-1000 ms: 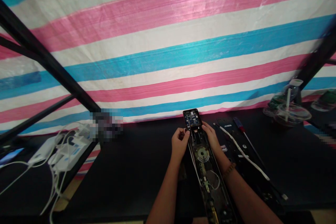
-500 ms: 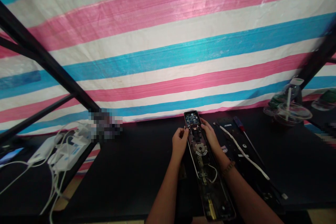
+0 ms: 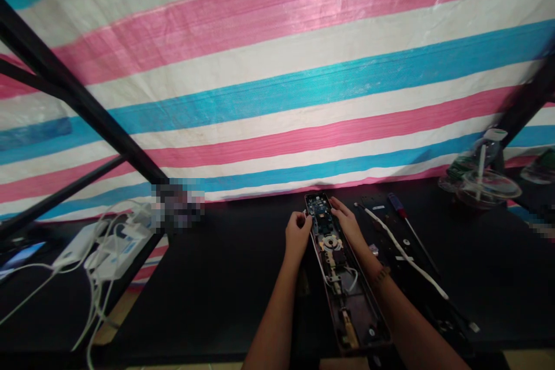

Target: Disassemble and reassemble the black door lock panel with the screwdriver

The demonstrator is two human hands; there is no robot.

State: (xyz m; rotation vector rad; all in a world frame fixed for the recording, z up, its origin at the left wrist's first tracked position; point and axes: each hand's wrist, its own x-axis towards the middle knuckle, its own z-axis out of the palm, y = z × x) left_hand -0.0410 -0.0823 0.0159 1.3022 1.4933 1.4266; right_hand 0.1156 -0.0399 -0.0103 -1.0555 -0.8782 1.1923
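A long, narrow open casing (image 3: pixel 353 312) lies between the person's forearms, its far end towards the far edge of the tabletop (image 3: pixel 217 277) and its near end close to the near edge. Its open side faces up, which leaves the circuit board (image 3: pixel 318 206), the round metal part (image 3: pixel 330 243) and the loop of white wire (image 3: pixel 354 280) in plain sight. Whether the casing rests fully on the surface or is lifted a little, I cannot tell.

The left hand (image 3: pixel 298 234) is curled, thumb and fingers drawn together at the casing's left rim beside the board; whether they pinch something thin there is too small to make out. The right hand (image 3: pixel 346 222) is partly open, its fingers laid along the opposite rim (a band (image 3: pixel 381 275) sits on that wrist). Holding from both sides probably keeps the far end from swinging, with the palms kept off the inner parts.

To the right, the screwdriver (image 3: pixel 399 208) and a white cable (image 3: pixel 403 251) slant towards the near edge, apart from the casing yet seemingly within reach. The clear plastic cup (image 3: pixel 489 191) stands by the far right corner, well away from the open electronics, which looks a sensible place for it.
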